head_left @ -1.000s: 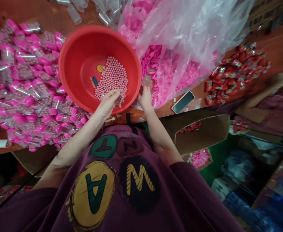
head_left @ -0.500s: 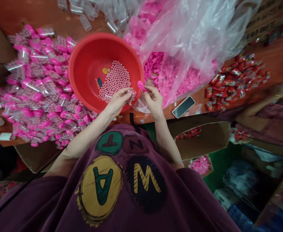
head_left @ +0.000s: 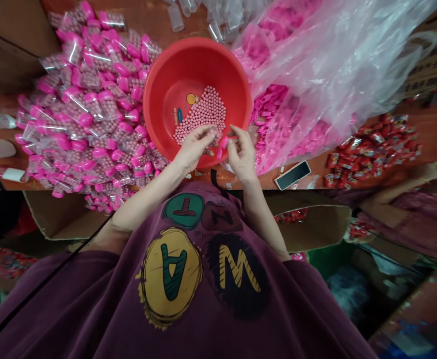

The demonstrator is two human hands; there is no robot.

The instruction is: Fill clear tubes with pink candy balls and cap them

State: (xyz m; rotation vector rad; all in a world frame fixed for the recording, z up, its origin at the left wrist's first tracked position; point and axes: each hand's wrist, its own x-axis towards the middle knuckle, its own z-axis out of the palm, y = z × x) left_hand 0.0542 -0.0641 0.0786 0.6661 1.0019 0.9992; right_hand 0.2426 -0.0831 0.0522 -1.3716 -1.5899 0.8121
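Note:
A red plastic basin (head_left: pixel 166 85) holds a heap of small pink balls (head_left: pixel 203 117). At its near rim my left hand (head_left: pixel 194 147) grips a small clear tube filled with pink balls. My right hand (head_left: pixel 242 152) is pressed against it, pinching a pink cap (head_left: pixel 223 144) at the tube's end. Both hands meet over the basin's front edge.
A big pile of filled tubes with pink caps (head_left: pixel 87 114) lies left of the basin. Loose pink caps spill from a clear plastic bag (head_left: pixel 315 75) on the right. Empty clear tubes (head_left: pixel 218 12), a phone (head_left: pixel 293 175), red wrapped sweets (head_left: pixel 371 147) and another person's arm (head_left: pixel 408 187) are nearby.
My left hand lifted a filled tube out of the balls. My right hand fetched a pink cap from the bag side and brought it to the tube. The view shifted right.

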